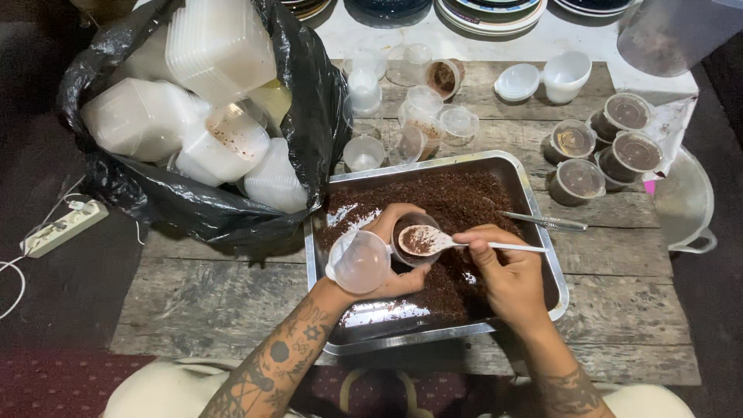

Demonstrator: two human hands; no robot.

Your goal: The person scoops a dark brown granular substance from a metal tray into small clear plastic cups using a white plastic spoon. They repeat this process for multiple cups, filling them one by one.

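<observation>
step: filling small cup point(412, 240) with brown crumbs from metal tray point(542, 232)
left hand point(391, 267): grip holding cup, lid hangs at 9 o'clock
right hand point(507, 271): grip pinches white spoon point(445, 242) over the cup
next move: probably needs a gentle spoon tilt

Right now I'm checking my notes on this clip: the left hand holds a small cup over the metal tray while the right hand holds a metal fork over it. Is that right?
Not quite. The head view shows the right hand holding a white plastic spoon, not a metal fork. The rest stands: the left hand holds the small cup over the metal tray.
</observation>
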